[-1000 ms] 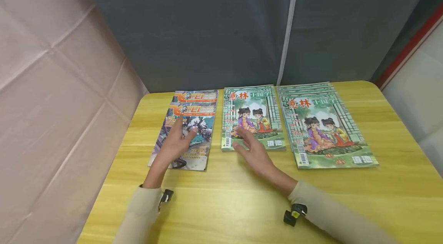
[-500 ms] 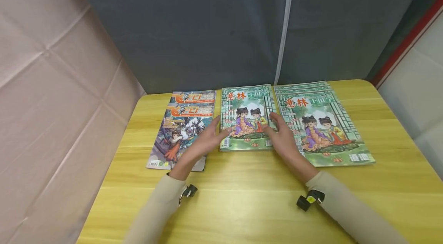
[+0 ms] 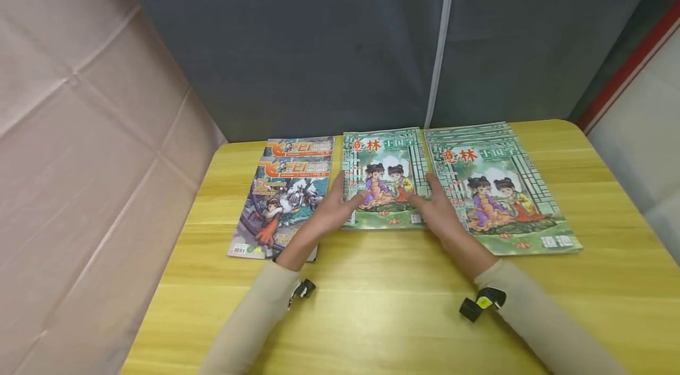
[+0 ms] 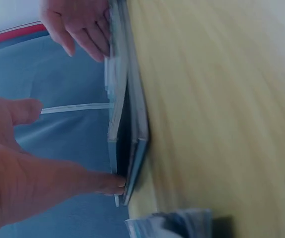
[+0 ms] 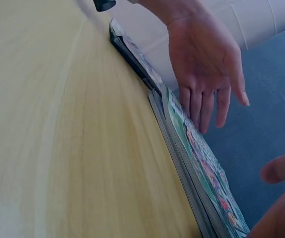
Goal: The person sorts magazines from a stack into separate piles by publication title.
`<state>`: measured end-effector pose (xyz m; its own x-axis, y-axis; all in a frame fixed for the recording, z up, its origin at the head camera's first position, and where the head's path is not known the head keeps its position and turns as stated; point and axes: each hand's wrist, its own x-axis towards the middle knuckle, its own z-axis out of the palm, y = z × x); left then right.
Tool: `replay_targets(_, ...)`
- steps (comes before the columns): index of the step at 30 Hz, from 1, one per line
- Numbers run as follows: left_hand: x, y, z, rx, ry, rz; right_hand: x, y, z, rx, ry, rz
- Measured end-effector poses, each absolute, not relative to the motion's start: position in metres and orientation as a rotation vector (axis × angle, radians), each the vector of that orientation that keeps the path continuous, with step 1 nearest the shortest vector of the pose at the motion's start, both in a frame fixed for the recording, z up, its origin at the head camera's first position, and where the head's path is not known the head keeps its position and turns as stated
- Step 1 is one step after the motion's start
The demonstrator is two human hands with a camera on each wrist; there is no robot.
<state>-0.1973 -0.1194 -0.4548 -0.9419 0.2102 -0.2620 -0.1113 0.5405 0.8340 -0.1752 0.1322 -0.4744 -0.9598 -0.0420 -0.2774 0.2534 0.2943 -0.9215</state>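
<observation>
A stack of green magazines [image 3: 388, 218] with two cartoon figures on the cover lies between my two hands. My left hand [image 3: 332, 209] is along the stack's left side; its fingertips touch the edge, where a gap shows between upper and lower magazines in the left wrist view. The left thumb stands raised, apart from the cover. On the other side is my right hand [image 3: 443, 221], fingers extended beside the right edge. Its thumb [image 5: 275, 169] is lifted off the cover too. The fingers' far ends are partly hidden in the head view.
To the left, two overlapping comic magazines [image 3: 281, 204] with orange titles lie near the left forearm. A fanned pile of green magazines [image 3: 504, 204] lies to the right, close to the right hand. A dark grey curtain [image 3: 319, 44] hangs behind the yellow wooden table [image 3: 382, 310].
My left hand has moved right, off the comic magazines, to the middle stack's left side. My right hand has shifted right, from over that stack's cover to its right side.
</observation>
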Motion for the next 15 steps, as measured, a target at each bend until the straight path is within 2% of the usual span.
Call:
replay_targets(9,-0.205,-0.12,-0.443,-0.122,2.108,2.007,-0.176,0.136,-0.476,0.195,2.294,-1.777)
replay_targets(15,-0.214,-0.117,-0.446,-0.15,1.986,2.017,-0.175,0.138,-0.476,0.199,2.276,-1.821)
